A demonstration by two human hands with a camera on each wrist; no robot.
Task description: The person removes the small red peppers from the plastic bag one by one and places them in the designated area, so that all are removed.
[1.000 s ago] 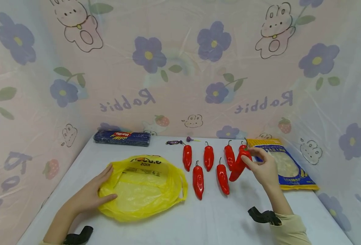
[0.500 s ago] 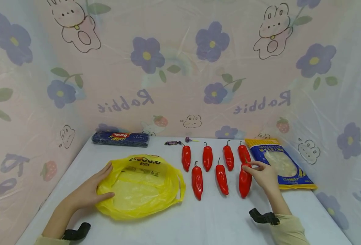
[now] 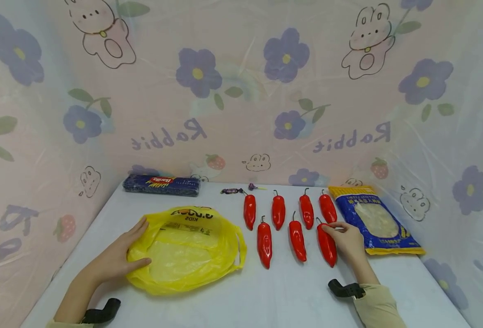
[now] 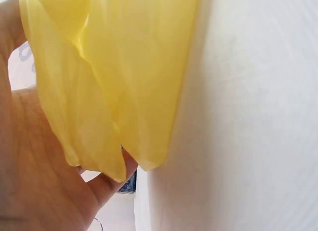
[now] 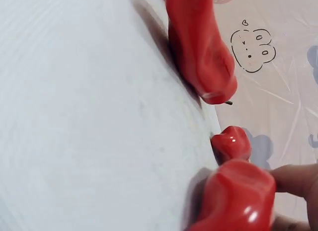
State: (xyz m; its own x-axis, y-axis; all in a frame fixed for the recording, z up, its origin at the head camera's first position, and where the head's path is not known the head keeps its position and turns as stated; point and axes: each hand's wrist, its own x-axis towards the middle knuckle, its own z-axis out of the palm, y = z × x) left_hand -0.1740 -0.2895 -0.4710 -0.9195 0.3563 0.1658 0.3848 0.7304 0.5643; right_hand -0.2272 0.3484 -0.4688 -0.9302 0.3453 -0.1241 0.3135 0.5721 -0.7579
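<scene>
My left hand lies against the left side of a yellow plastic bag, fingers fairly straight along its outside and thumb over the rim. Up close in the left wrist view, the bag's thin film covers part of the fingers. At the right end of the front row, my right hand pinches a glossy red chili pepper near its stem, the pepper lying on the table. Its rounded body fills the bottom of the right wrist view, fingertips at its side. More red chili peppers lie in two rows.
A blue-and-yellow food packet lies right of the peppers. At the back left is a dark blue spaghetti pack. A wrapped candy and a lollipop sit behind the peppers. A printed curtain surrounds the white table.
My right hand has lowered the chili pepper from above the back row to the front row's right end, then turned its stem leftward. The left hand stays at the bag.
</scene>
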